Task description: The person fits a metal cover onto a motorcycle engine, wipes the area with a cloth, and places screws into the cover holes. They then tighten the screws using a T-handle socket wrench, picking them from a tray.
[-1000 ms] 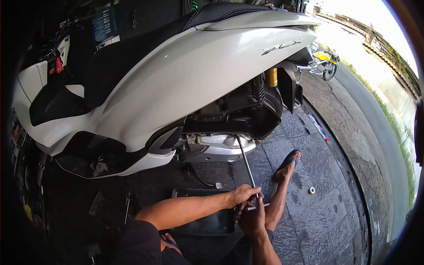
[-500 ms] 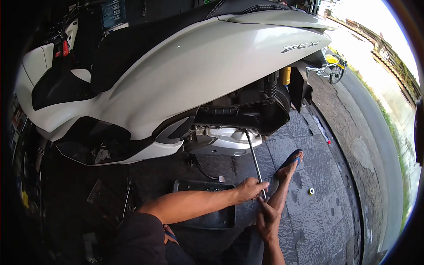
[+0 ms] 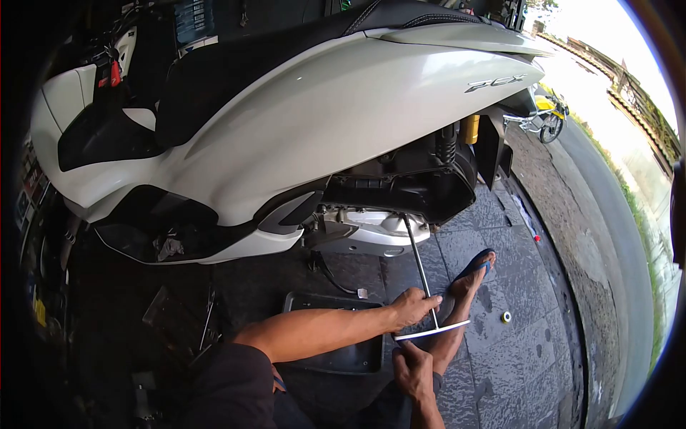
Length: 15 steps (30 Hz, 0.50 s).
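Observation:
My left hand is closed around the shaft of a long metal T-handle wrench. The wrench's far end meets the silver engine side cover of a white scooter. Its pale crossbar lies nearly sideways, just below my left hand. My right hand is below the crossbar, fingers curled, with the fingertips at the bar's left end. An open black housing sits above the side cover. Under my left forearm, a dark tray rests on the floor.
My sandalled foot is planted on the dark floor tiles, right of the wrench. A small white-and-yellow roll lies nearby. Further off, a yellow motorcycle stands beside the road. A hose hangs below the scooter.
The wrench has turned, so its crossbar now shows full length across the view. My right hand has shifted left and down to the bar's left end. My left hand stays around the shaft.

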Each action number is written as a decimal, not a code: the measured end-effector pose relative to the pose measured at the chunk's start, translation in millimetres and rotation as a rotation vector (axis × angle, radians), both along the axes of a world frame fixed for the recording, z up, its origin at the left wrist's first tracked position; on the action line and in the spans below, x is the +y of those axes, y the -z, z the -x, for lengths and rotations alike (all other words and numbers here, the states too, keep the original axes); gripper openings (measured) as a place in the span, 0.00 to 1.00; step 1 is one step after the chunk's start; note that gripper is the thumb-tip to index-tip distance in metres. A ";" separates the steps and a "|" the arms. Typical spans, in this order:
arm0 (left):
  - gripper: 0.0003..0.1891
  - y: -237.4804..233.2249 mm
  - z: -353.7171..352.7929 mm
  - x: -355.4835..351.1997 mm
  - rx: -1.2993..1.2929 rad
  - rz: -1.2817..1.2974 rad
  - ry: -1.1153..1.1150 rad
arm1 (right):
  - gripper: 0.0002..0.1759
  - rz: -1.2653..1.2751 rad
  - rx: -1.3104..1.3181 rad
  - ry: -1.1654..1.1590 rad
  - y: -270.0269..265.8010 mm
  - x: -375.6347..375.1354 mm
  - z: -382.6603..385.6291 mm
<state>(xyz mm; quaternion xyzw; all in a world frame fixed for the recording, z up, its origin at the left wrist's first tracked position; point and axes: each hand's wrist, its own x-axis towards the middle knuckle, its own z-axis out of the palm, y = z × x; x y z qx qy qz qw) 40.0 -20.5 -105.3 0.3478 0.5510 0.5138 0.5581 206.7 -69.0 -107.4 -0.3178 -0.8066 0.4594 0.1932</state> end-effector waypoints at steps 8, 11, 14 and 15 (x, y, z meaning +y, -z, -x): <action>0.19 -1.7 8.1 -3.9 -0.124 -0.042 0.026 | 0.31 -0.065 0.301 0.414 28.4 39.7 -14.9; 0.19 1.3 5.6 -1.8 -0.153 -0.036 0.001 | 0.28 0.262 0.076 0.335 -0.3 8.6 0.9; 0.19 4.5 6.3 1.7 -0.031 -0.040 -0.003 | 0.25 0.210 0.090 0.138 9.6 -4.8 9.6; 0.19 5.1 7.1 2.5 -0.031 -0.037 -0.003 | 0.25 0.241 0.092 0.108 -6.9 -13.9 12.9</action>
